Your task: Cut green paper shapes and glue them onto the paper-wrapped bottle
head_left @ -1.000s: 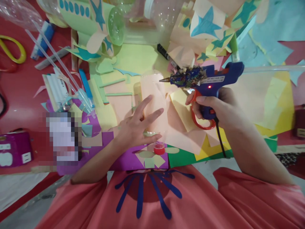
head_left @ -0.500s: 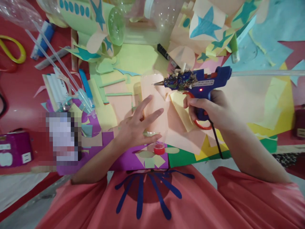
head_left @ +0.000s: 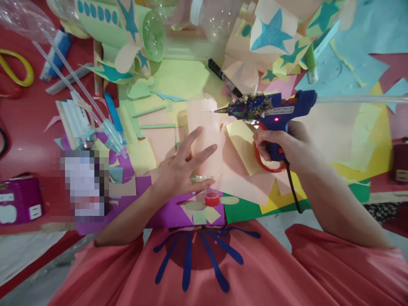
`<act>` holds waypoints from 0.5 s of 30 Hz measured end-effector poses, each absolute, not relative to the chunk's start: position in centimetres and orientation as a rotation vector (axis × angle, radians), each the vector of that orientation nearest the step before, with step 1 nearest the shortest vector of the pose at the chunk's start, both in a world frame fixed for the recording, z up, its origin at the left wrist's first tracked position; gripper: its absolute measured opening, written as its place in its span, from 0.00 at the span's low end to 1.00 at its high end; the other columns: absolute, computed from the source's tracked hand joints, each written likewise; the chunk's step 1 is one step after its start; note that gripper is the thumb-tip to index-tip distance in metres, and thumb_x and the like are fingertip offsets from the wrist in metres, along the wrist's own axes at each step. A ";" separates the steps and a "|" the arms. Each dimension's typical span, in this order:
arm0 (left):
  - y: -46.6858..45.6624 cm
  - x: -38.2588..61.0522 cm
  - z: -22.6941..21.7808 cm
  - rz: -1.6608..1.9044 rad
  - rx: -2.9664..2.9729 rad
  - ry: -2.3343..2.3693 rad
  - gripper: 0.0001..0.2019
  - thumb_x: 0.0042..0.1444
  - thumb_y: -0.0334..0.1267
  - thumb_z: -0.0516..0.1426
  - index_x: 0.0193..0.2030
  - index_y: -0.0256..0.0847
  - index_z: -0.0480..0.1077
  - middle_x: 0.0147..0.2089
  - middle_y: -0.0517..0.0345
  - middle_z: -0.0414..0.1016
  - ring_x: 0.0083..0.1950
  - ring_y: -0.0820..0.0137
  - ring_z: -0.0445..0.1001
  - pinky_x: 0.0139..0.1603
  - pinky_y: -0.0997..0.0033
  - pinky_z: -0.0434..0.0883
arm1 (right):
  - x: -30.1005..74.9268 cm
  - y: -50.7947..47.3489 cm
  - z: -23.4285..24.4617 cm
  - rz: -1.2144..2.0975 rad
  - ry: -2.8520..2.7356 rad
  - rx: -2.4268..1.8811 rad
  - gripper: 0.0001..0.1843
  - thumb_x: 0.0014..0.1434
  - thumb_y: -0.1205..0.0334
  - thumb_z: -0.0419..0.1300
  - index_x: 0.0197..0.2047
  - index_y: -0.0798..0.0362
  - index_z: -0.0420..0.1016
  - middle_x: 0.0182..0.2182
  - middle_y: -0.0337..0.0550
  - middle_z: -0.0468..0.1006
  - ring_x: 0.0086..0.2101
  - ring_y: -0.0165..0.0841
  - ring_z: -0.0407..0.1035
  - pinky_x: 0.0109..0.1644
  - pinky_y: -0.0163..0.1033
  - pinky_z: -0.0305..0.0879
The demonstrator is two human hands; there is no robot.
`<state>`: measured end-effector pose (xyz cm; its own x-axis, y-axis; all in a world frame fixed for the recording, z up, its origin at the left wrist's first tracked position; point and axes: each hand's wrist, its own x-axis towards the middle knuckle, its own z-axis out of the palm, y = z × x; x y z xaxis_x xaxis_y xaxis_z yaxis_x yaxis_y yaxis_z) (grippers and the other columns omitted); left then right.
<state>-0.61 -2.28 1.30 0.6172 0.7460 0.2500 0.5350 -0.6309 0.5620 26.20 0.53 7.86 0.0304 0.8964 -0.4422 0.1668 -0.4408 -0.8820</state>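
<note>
A small clear plastic bottle (head_left: 208,156) wrapped in peach paper lies on the table, its red cap (head_left: 212,199) towards me. My left hand (head_left: 180,174) holds it down from the left, fingers spread across the paper and thumb near the neck. My right hand (head_left: 283,142) is closed round the handle of a blue glue gun (head_left: 279,111) with a lit red light. The nozzle points left, close to the bottle's upper right side; whether it touches cannot be told. A line of glue shows on the paper beside the tip. Orange-handled scissors (head_left: 270,168) lie under the gun, partly hidden.
A black marker (head_left: 225,78) lies beyond the bottle. Star-decorated paper-covered bottles (head_left: 105,32) and clear bottles stand at the back. Paper scraps (head_left: 143,157), a blurred-out phone-like object (head_left: 83,182) and yellow-handled scissors (head_left: 27,76) lie left. The gun's black cord (head_left: 293,191) hangs towards me.
My right hand has drawn the glue gun slightly to the right, and the glue line now shows left of the tip. My left hand stays on the bottle.
</note>
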 end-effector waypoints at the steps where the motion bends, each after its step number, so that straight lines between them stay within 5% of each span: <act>1: -2.3 -0.6 1.3 0.665 2.403 1.007 0.37 0.66 0.64 0.53 0.78 0.60 0.50 0.80 0.43 0.52 0.69 0.50 0.72 0.52 0.59 0.78 | 26.2 0.6 7.8 1.476 -1.090 -1.671 0.10 0.43 0.57 0.64 0.19 0.51 0.70 0.14 0.35 0.70 0.13 0.25 0.62 0.16 0.33 0.54; 8: -2.3 -0.6 1.4 0.615 2.430 1.055 0.33 0.68 0.63 0.50 0.76 0.57 0.56 0.78 0.43 0.55 0.66 0.52 0.74 0.48 0.63 0.77 | 27.2 0.2 7.7 1.462 -1.087 -1.707 0.11 0.45 0.54 0.66 0.24 0.50 0.71 0.11 0.35 0.69 0.12 0.27 0.61 0.16 0.34 0.51; 13: -2.3 -0.6 0.9 0.552 2.444 1.093 0.36 0.65 0.69 0.48 0.74 0.56 0.61 0.80 0.43 0.53 0.56 0.59 0.78 0.44 0.64 0.76 | 31.8 -0.9 7.8 1.203 -0.878 -1.885 0.21 0.45 0.44 0.74 0.29 0.44 0.69 0.10 0.33 0.64 0.09 0.29 0.55 0.14 0.35 0.43; 15: -2.3 -0.7 0.7 0.546 2.433 1.096 0.36 0.65 0.69 0.47 0.74 0.57 0.60 0.80 0.44 0.51 0.53 0.61 0.78 0.43 0.64 0.76 | 34.9 -1.0 7.1 1.044 -0.922 -1.994 0.24 0.49 0.34 0.69 0.30 0.44 0.69 0.12 0.37 0.66 0.10 0.31 0.58 0.14 0.37 0.43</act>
<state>-0.67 -2.27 0.72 0.6133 0.7693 0.1791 0.6065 -0.6039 0.5172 34.93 -0.99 7.07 0.4231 0.8263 -0.3719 0.2672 -0.5059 -0.8202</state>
